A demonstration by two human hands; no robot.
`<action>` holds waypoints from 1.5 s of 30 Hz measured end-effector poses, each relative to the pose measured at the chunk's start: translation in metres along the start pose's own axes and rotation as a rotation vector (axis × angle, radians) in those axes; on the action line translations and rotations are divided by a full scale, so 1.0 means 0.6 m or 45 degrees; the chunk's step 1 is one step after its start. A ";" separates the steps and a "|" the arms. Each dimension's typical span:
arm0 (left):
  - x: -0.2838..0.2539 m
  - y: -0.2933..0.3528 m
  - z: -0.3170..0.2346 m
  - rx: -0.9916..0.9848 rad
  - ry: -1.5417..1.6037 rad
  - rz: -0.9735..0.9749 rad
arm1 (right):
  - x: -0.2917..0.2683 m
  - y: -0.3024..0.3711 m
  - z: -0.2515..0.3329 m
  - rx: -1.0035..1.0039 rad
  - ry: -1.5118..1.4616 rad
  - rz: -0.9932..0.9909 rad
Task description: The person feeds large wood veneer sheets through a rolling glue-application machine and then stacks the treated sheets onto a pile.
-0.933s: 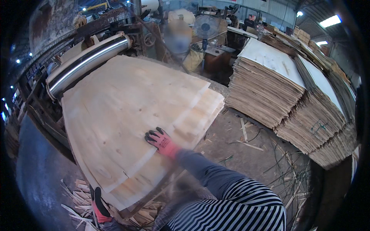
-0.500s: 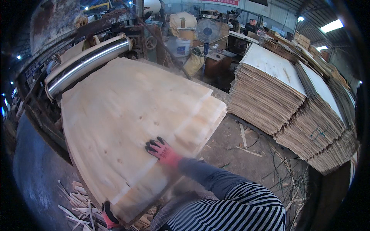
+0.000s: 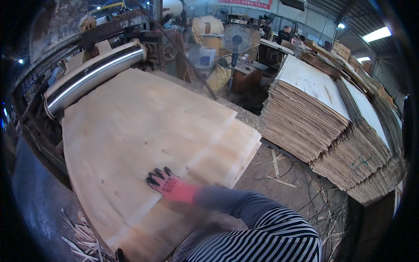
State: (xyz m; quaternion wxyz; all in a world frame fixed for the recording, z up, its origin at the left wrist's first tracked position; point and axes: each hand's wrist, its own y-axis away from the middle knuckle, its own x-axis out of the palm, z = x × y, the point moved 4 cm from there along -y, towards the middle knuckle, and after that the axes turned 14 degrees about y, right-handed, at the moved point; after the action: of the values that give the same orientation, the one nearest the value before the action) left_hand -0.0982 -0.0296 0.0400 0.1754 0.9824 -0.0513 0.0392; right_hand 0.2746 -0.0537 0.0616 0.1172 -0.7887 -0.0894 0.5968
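A broad veneer sheet [image 3: 131, 131], pale wood, lies across the middle of the view on a low stack of like sheets [image 3: 227, 153], whose edges step out to the right. Its far end lies just below a long metal roller [image 3: 94, 74] on the rusty machine [image 3: 118, 22] at upper left. To the right, well apart across a strip of littered floor [image 3: 279, 174], stand tall piles of veneer [image 3: 318, 118], layered edges facing the camera and a pale sheet on top.

The right arm, in a grey sleeve [image 3: 231, 205] under a striped top, comes in from the lower edge and stretches forward and leftward. The right hand [image 3: 168, 183] wears a red glove with black fingertips; it lies palm down on the near part of the veneer sheet, fingers spread wide and flat, gripping nothing. The left hand [image 3: 120, 254] shows only as a dark glove tip at the sheet's lower edge; whether it grips the sheet I cannot tell.

Behind the stack stands a white bucket [image 3: 207, 56]; its contents are hidden. Just beside it to the right are a yellowish sack [image 3: 218, 77] and a round pedestal fan [image 3: 236, 39]. A long red banner [image 3: 244, 3] with pale lettering hangs on the far wall at the top. Wood slivers [image 3: 78, 240] lie scattered at lower left.
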 end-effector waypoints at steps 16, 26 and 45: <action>0.093 0.066 -0.049 0.201 -0.002 0.156 | 0.052 -0.043 -0.019 0.018 -0.197 -0.102; 0.078 0.035 -0.012 0.062 0.066 0.098 | 0.063 -0.035 -0.016 0.027 -0.202 -0.029; 0.029 -0.019 0.025 -0.192 0.289 -0.030 | 0.086 -0.038 -0.009 0.031 -0.210 -0.046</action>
State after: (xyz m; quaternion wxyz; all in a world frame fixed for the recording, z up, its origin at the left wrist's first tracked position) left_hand -0.0789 -0.0255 0.0234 0.2537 0.9562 -0.0224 0.1442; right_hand 0.2936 -0.0180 0.0222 0.1299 -0.7337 -0.1056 0.6585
